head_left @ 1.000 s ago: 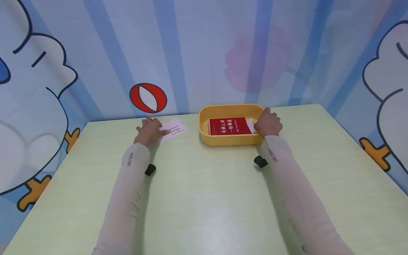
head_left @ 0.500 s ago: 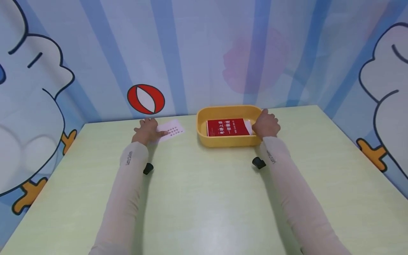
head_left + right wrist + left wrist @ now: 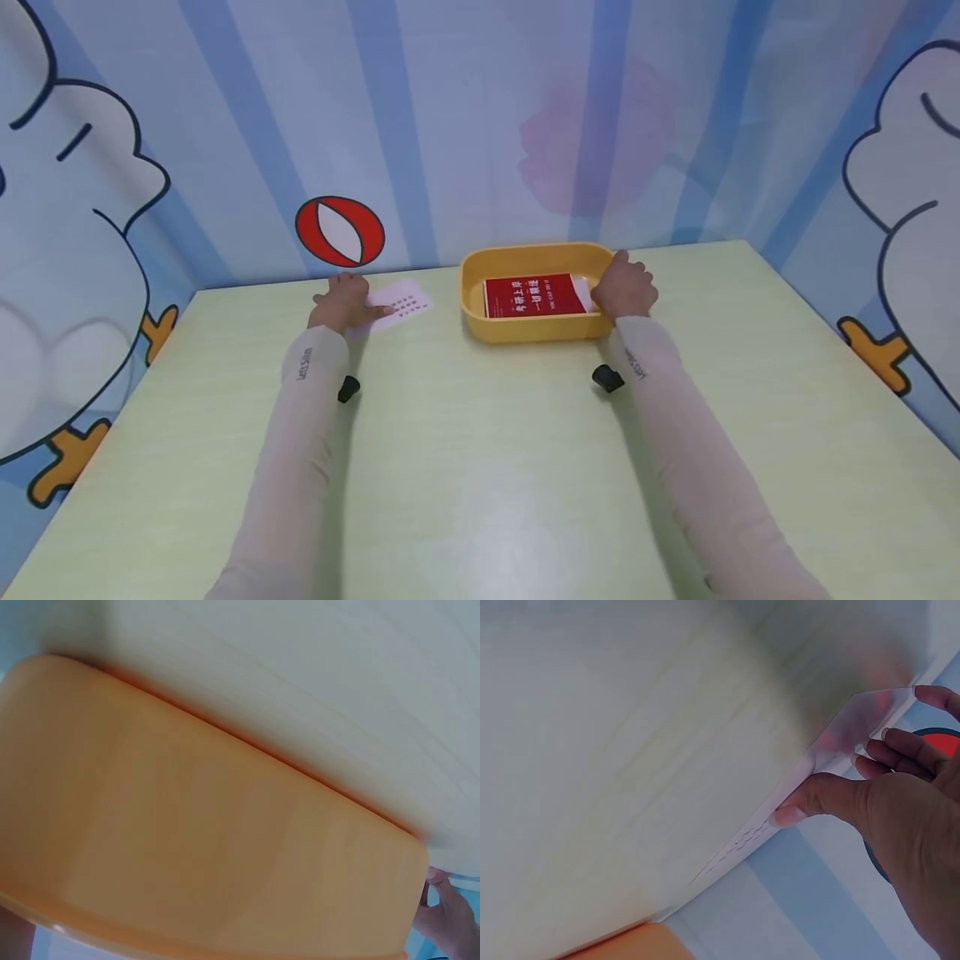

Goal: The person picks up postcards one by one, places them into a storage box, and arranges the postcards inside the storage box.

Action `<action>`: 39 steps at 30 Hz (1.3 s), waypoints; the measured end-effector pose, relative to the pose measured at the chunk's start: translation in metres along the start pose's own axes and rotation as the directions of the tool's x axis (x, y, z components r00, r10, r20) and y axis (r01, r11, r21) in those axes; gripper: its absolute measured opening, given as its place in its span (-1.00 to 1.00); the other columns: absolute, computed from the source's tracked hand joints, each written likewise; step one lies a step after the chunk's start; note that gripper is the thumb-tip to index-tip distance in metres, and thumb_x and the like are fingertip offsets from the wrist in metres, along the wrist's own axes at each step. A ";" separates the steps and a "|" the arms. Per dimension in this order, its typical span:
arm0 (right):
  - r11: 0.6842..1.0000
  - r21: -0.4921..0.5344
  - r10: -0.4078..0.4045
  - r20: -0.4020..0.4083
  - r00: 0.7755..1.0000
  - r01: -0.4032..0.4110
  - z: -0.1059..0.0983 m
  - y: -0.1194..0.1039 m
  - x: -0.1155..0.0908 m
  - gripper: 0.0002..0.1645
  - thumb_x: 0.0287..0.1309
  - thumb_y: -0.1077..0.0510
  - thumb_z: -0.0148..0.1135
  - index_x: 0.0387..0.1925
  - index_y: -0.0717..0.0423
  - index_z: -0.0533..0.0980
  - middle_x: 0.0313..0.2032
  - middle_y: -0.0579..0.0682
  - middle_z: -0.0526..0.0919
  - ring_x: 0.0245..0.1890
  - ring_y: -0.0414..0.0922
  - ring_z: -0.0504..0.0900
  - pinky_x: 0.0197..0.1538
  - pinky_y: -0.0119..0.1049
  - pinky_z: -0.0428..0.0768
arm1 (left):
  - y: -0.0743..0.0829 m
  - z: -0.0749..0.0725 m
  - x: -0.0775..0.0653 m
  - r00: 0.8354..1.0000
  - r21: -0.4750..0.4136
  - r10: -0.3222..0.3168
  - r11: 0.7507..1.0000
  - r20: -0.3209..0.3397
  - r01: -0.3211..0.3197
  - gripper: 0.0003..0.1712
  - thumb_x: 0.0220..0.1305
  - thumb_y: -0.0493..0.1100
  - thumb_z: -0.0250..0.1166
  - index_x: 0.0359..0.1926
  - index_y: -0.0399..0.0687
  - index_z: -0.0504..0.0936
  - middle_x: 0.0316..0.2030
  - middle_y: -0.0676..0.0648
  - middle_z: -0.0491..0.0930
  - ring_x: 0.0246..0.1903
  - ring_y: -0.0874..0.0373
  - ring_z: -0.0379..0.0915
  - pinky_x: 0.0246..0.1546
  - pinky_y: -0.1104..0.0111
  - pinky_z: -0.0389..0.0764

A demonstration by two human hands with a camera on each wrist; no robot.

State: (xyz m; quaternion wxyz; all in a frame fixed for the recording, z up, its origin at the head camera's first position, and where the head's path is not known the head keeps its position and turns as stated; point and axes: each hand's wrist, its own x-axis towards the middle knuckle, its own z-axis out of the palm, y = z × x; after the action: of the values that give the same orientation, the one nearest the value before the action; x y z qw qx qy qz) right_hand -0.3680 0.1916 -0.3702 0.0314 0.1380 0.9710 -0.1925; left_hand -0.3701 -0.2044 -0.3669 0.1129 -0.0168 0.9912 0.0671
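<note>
My left hand (image 3: 341,303) rests on a pale pink card (image 3: 407,298) lying at the back of the table. Small printed marks run in rows across the card. In the left wrist view the thumb (image 3: 817,799) presses on the card, and the other fingers lie along its far side. To the right stands a yellow plastic basin (image 3: 525,331), whose right end my right hand (image 3: 626,287) grips by the rim. Inside it lies a red booklet (image 3: 528,296) with white lettering, with a pale sheet showing at its right edge. The basin's wall fills the right wrist view.
A pale green table (image 3: 480,450) reaches back to a printed blue backdrop (image 3: 465,125) with cartoon figures at both sides. Dark camera mounts (image 3: 607,378) stick out from the inner sides of the wrists.
The head view has shifted slightly. Both hands stay in place, the left on the card and the right on the basin's rim.
</note>
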 end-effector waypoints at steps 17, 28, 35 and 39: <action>1.000 -0.006 0.002 -0.004 1.000 -0.002 -0.002 -0.003 0.003 -0.35 0.26 0.09 0.06 0.28 0.27 0.14 0.11 0.33 0.42 0.10 0.22 0.44 0.18 0.12 0.52 | -0.005 -0.002 0.001 0.999 -0.035 -0.020 0.999 -0.025 0.020 -0.19 0.21 0.17 0.33 0.24 -0.30 0.31 0.19 -0.38 0.31 0.20 -0.28 0.15 0.20 -0.30 0.30; 1.000 -0.008 0.003 0.007 1.000 -0.003 0.000 -0.001 0.002 -0.34 0.27 0.08 0.08 0.29 0.26 0.13 0.12 0.34 0.41 0.11 0.22 0.43 0.18 0.11 0.52 | -0.016 0.003 0.003 0.999 -0.175 -0.027 0.984 -0.020 0.023 -0.23 0.31 0.15 0.23 0.37 -0.10 0.19 0.25 -0.31 0.27 0.21 -0.25 0.11 0.20 -0.31 0.30; 1.000 -0.012 0.009 -0.004 1.000 -0.009 0.000 0.002 0.002 -0.36 0.27 0.09 0.07 0.27 0.26 0.13 0.10 0.33 0.41 0.10 0.22 0.43 0.18 0.12 0.52 | -0.018 0.002 0.008 0.999 -0.198 -0.010 0.980 -0.031 0.003 -0.48 0.50 -0.04 0.01 0.35 -0.09 0.14 0.16 -0.31 0.21 0.15 -0.17 0.21 0.24 -0.08 0.44; 1.000 -0.011 0.010 -0.005 1.000 -0.010 -0.001 0.002 0.001 -0.36 0.27 0.09 0.08 0.28 0.27 0.13 0.10 0.33 0.41 0.09 0.22 0.44 0.19 0.12 0.52 | -0.018 0.002 0.011 0.999 -0.210 -0.003 0.978 -0.045 -0.007 -0.54 0.51 -0.20 -0.07 0.35 -0.15 0.15 0.17 -0.31 0.22 0.15 -0.14 0.19 0.32 -0.03 0.37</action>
State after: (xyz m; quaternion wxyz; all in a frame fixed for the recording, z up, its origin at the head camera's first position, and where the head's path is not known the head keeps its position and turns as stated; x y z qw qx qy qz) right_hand -0.3680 0.1938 -0.3700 0.0307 0.1432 0.9715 -0.1865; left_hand -0.3791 -0.2217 -0.3739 0.0883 -0.0290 0.9809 0.1710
